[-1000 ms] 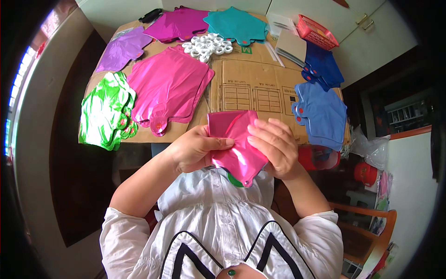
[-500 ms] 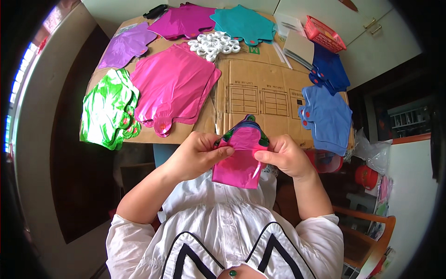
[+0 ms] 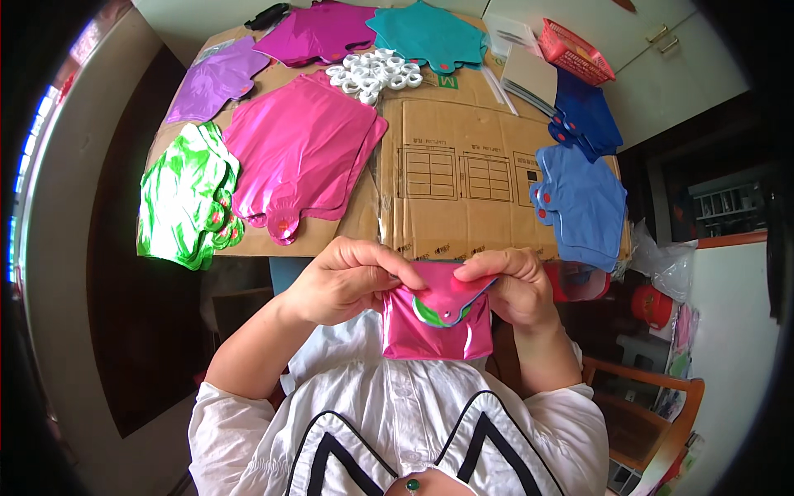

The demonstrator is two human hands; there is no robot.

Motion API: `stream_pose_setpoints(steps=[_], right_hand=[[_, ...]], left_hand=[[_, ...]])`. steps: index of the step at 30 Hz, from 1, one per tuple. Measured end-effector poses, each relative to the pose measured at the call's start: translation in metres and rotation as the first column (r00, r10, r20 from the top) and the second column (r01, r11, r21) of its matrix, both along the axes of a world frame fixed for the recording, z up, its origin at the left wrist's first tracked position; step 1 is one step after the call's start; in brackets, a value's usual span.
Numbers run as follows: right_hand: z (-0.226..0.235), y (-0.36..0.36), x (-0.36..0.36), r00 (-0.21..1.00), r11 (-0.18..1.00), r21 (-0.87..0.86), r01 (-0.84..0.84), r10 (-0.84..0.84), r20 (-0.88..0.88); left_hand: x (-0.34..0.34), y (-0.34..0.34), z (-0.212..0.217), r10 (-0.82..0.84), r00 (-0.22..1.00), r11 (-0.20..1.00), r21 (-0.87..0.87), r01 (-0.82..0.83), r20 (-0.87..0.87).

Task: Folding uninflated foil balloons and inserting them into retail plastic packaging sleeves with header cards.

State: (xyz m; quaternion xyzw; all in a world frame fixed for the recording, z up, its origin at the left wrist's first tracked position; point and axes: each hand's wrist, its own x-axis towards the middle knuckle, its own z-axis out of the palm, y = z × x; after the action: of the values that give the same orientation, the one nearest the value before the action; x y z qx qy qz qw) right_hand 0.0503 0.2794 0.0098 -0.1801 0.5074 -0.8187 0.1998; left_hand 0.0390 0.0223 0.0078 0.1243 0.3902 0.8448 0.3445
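Observation:
A folded pink foil balloon point(image 3: 430, 341) hangs in front of my chest, just off the table's near edge. Its top is folded down toward me as a flap, with a rounded tab edged in green and blue and a small dot on it. My left hand point(image 3: 354, 279) pinches the left end of the fold between thumb and fingers. At the right end, my right hand point(image 3: 518, 285) grips the fold the same way, thumb lying on top. Whether the balloon is one layer or several I cannot tell.
Flat foil balloons lie in stacks on the cardboard-covered table point(image 3: 430, 231): pink point(image 3: 302, 153), green point(image 3: 186, 198), lilac point(image 3: 211, 80), magenta point(image 3: 314, 33), teal point(image 3: 428, 37), dark blue point(image 3: 591, 116) and light blue point(image 3: 584, 202). White rings point(image 3: 376, 73) are piled mid-back. A red basket point(image 3: 576, 51) stands far right.
The balloon's top, which stood up with its tab pointing away, is now folded down toward me. Both hands have shifted slightly along with the fold, and the balloon sits a little nearer my chest.

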Motion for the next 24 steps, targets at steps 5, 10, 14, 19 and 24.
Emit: stream_pose_setpoints(steps=[5, 10, 14, 19, 24], right_hand=[[0.010, 0.015, -0.013, 0.946, 0.952, 0.298, -0.066, 0.154, -0.284], [0.026, 0.016, -0.015, 0.829, 0.860, 0.507, 0.055, 0.243, -0.503], [0.015, 0.006, -0.010, 0.692, 0.719, 0.541, 0.436, 0.116, -0.712], [-0.008, 0.000, -0.014, 0.677, 0.707, 0.480, 0.520, 0.003, -0.736], [-0.032, -0.003, -0.009, 0.967, 0.893, 0.409, 0.187, -0.241, 0.083]], left_hand=[[-0.001, 0.002, -0.018, -0.010, 0.974, 0.994, 0.107, -0.015, 0.227], [0.001, 0.012, -0.014, 0.098, 0.976, 0.992, -0.097, -0.080, 0.193], [-0.007, 0.013, -0.017, 0.118, 0.956, 0.991, -0.091, -0.097, 0.269], [-0.008, 0.019, -0.019, 0.161, 0.934, 0.986, -0.097, -0.137, 0.318], [0.006, 0.020, -0.029, 0.190, 0.966, 0.970, -0.184, -0.158, 0.174]])
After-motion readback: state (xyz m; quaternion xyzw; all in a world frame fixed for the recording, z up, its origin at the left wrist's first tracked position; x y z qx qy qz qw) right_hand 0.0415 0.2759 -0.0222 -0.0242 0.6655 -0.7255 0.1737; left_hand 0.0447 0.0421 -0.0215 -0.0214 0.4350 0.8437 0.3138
